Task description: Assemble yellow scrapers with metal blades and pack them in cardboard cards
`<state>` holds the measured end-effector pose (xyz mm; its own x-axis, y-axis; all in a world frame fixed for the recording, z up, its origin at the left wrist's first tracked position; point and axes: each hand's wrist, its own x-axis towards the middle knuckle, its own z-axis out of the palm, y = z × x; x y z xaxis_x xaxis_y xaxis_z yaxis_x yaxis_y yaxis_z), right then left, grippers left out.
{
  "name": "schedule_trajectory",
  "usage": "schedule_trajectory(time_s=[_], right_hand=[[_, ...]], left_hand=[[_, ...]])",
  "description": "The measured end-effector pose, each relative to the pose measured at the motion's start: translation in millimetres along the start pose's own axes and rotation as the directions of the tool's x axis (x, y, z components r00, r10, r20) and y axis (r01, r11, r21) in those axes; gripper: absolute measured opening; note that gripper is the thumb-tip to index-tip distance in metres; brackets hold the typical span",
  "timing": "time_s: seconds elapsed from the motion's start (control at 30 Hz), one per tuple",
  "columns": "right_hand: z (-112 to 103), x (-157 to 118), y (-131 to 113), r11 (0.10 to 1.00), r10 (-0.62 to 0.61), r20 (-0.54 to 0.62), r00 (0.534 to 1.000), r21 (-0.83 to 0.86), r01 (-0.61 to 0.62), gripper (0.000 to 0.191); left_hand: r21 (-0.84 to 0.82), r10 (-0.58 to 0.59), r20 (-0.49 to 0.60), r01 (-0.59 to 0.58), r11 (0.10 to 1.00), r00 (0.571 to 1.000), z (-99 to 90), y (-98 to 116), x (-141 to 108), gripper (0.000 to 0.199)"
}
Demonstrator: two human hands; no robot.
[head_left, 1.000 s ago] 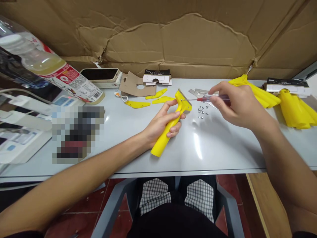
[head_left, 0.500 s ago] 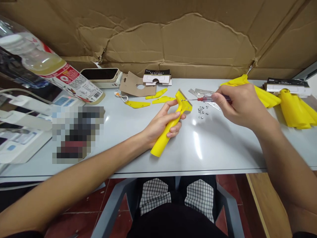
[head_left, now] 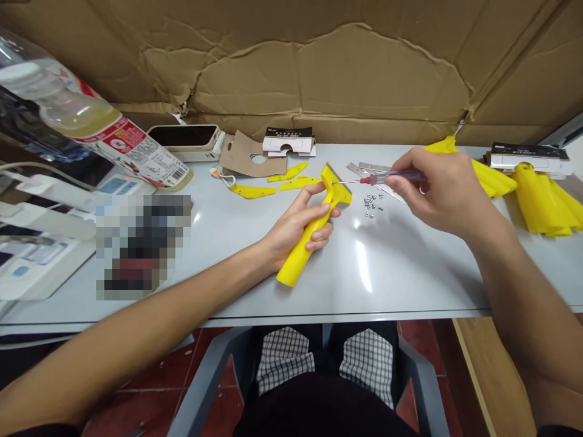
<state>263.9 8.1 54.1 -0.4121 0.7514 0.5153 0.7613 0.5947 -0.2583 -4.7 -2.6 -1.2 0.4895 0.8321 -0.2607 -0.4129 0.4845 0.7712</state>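
Observation:
My left hand (head_left: 306, 227) is wrapped round the handle of a yellow scraper (head_left: 298, 258), its head pointing up and away from me. A metal blade edge shows along the far side of the head. My right hand (head_left: 439, 185) grips a screwdriver (head_left: 373, 179) with a red and clear handle. The screwdriver's tip meets the scraper head near its upper end. Several small screws and nuts (head_left: 371, 203) lie on the table right of the scraper. Behind them are flat metal blades (head_left: 364, 168), partly hidden by the screwdriver and my right hand.
Curved yellow strips (head_left: 298, 182) lie behind the scraper, near a brown cardboard piece (head_left: 246, 158) and a small box (head_left: 289, 142). More yellow scraper parts (head_left: 546, 203) are at the right. A bottle (head_left: 136, 145), a phone (head_left: 184, 136) and white devices (head_left: 40, 243) stand left.
My right hand has shifted slightly left and its fingers sit differently on the screwdriver, showing more of the handle. The scraper has barely moved in my left hand.

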Motion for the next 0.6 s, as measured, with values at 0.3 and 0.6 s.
schedule_trajectory(time_s=[0.3,0.6], right_hand=[[-2,-4,-12,0.993,0.044,0.035,0.998,0.111,-0.048,0.028],[0,1,-5,1.000,0.005,-0.035,0.999,-0.015,-0.005,0.028]], left_hand=[[0.007,0.001,0.014,-0.001,1.000,1.000,1.3,0,-1,0.047],[-0.001,0.000,0.010,0.000,1.000,1.000,-0.7,-1,0,0.049]])
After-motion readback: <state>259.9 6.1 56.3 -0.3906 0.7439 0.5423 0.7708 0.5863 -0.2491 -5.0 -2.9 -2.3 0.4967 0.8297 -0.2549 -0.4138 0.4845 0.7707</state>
